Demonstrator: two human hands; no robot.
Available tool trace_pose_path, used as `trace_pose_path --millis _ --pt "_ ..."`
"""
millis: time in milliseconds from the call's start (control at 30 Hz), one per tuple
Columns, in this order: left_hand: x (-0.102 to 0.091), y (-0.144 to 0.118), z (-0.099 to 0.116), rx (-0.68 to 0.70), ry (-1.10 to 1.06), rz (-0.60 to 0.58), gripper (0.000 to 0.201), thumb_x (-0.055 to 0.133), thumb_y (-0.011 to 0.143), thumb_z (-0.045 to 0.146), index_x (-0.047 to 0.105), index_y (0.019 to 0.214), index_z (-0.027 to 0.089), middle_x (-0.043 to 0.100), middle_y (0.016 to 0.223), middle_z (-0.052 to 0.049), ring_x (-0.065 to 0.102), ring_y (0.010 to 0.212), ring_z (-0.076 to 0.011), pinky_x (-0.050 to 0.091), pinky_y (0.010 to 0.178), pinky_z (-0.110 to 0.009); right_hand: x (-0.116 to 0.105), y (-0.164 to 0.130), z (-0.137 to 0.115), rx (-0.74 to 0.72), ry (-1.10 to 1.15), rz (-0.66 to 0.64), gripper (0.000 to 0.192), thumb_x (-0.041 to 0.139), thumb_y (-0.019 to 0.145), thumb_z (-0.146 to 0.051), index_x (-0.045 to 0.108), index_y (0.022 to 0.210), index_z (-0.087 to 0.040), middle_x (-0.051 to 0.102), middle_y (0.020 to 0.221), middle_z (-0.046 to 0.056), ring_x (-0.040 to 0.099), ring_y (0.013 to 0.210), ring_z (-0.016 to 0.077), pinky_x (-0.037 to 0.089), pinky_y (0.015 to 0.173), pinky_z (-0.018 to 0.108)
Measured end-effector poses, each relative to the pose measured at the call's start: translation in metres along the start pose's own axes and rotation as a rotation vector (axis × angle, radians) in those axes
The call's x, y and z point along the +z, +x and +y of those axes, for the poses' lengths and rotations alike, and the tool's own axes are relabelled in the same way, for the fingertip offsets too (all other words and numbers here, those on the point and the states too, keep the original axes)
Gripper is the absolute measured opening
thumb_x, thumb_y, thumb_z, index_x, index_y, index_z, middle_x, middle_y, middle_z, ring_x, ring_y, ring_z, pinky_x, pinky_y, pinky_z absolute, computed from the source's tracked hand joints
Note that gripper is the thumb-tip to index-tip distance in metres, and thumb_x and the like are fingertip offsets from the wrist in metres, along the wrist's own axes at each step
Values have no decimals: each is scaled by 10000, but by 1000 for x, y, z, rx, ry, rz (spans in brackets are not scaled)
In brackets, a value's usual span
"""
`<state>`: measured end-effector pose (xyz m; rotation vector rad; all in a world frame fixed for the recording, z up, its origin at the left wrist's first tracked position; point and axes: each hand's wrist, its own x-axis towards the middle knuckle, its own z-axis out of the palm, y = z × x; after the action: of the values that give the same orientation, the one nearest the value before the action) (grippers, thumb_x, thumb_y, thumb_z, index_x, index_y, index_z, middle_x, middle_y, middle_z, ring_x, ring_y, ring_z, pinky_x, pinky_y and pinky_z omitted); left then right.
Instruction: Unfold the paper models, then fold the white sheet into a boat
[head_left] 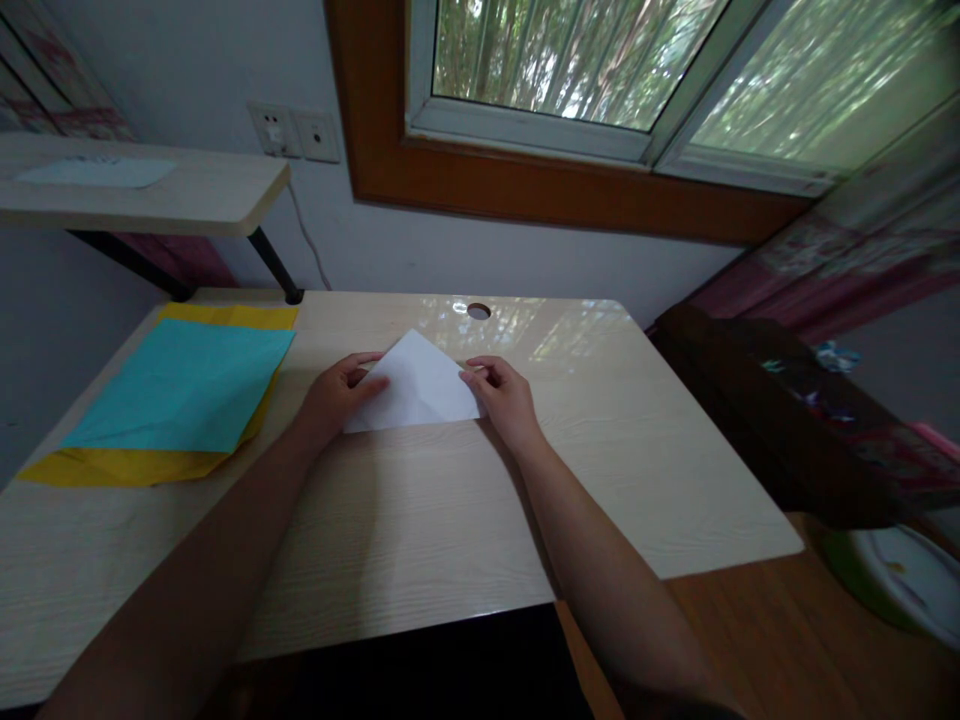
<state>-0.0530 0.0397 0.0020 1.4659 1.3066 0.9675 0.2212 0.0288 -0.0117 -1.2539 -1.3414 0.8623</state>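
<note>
left hand and right hand with fingers pinching opposite sides of pointed white paper sheet over pale wood-grain tabletop, rectangular turquoise sheet on larger yellow sheet to the left, grey-framed sliding window beyond.

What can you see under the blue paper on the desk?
Yellow paper shows past the far, near and right edges of the blue paper. Whatever lies under its middle is covered and cannot be seen.

Paper lay between left hand and right hand, over the desk; sheets lay left, before a shelf; behind, a window.
</note>
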Motion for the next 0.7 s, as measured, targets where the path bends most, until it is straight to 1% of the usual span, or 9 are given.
trace_pose_path --millis 67,133,200,267,333,433,500,567,700 --pt "1 -1 1 -20 -23 -48 683 802 733 505 639 1330 216 777 994 -65 715 814 -221 527 632 -268 2 -1 1 -5 20 -46 349 755 791 -427 724 1060 -207 609 738 -25 542 682 138 445 657 268" --pt "2 -2 4 -23 -2 -86 636 817 710 496 685 1265 214 781 1052 -84 727 851 -241 541 628 -272 5 -4 -1 -20 1 -91 344 764 783 -412 736 1061 -212 656 790 -8 579 728 150 468 695 278" --pt "1 -3 7 -24 67 -126 521 814 702 508 753 1124 210 790 977 -74 723 799 -245 521 571 -263 8 -6 -3 -37 -30 -146 332 759 791 -409 747 1064 -222 696 855 8 609 777 163 484 725 287" --pt "-1 -4 8 -49 129 -178 437 805 703 526 788 1000 206 786 869 -56 707 718 -239 486 513 -257 10 -9 -6 -44 -37 -202 331 756 797 -407 749 1077 -231 715 874 8 624 784 166 486 719 284" --pt "-4 -5 6 -99 150 -224 410 796 709 538 801 945 204 774 802 -47 688 660 -231 462 486 -258 12 -11 -7 -40 -29 -238 334 764 793 -406 749 1081 -238 730 883 7 635 776 164 483 700 278" --pt "-6 -6 3 -148 132 -269 398 777 726 558 808 907 204 764 770 -48 668 614 -222 451 477 -264 12 -13 -8 -22 -31 -267 302 760 797 -401 756 1055 -243 756 928 19 659 790 171 486 695 281" --pt "-6 -6 2 -149 116 -279 400 763 735 569 806 889 203 753 748 -47 648 586 -214 439 466 -265 12 -13 -8 -6 -36 -270 276 755 797 -398 763 1024 -242 764 924 23 665 782 176 485 684 283" --pt "-5 -6 3 -150 109 -262 409 757 732 578 804 881 200 742 730 -44 629 570 -205 423 457 -262 12 -12 -8 9 -37 -248 257 761 787 -401 768 986 -239 760 891 19 657 752 175 474 656 279" --pt "-1 -6 8 -140 122 -183 444 740 719 613 795 868 198 726 733 -38 611 597 -198 414 478 -259 11 -8 -4 12 -28 -164 229 775 766 -396 761 929 -235 731 815 2 622 707 161 454 625 270"
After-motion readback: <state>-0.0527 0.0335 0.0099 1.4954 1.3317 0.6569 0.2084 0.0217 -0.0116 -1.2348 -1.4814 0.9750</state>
